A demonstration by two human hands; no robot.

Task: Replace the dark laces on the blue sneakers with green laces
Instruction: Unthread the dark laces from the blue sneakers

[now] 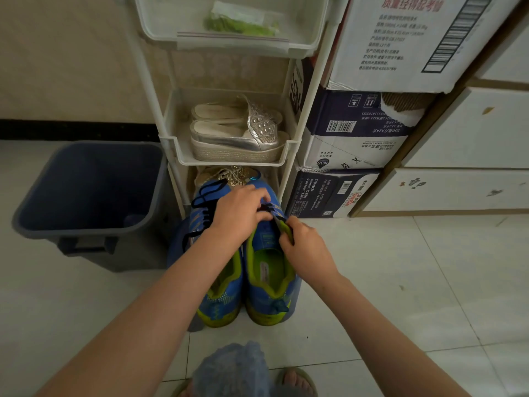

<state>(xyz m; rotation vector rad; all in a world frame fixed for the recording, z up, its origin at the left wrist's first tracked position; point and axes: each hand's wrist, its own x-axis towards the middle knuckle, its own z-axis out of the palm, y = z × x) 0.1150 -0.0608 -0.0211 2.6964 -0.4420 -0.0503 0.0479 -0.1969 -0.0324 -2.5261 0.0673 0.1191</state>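
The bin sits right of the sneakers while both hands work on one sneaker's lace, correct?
No. The head view shows the bin left of the sneakers. The left hand and right hand do work on one sneaker's lace.

The left hand (240, 209) covers most of the dark lace (264, 208) it pinches and the eyelets of the right-side sneaker (267, 282). The fingers of the right hand (303, 245) hide where they grip that sneaker's edge. At upper centre, a green bag (243, 22) is blurred behind the shelf mesh. The top box (400, 38) is cropped at the upper right.
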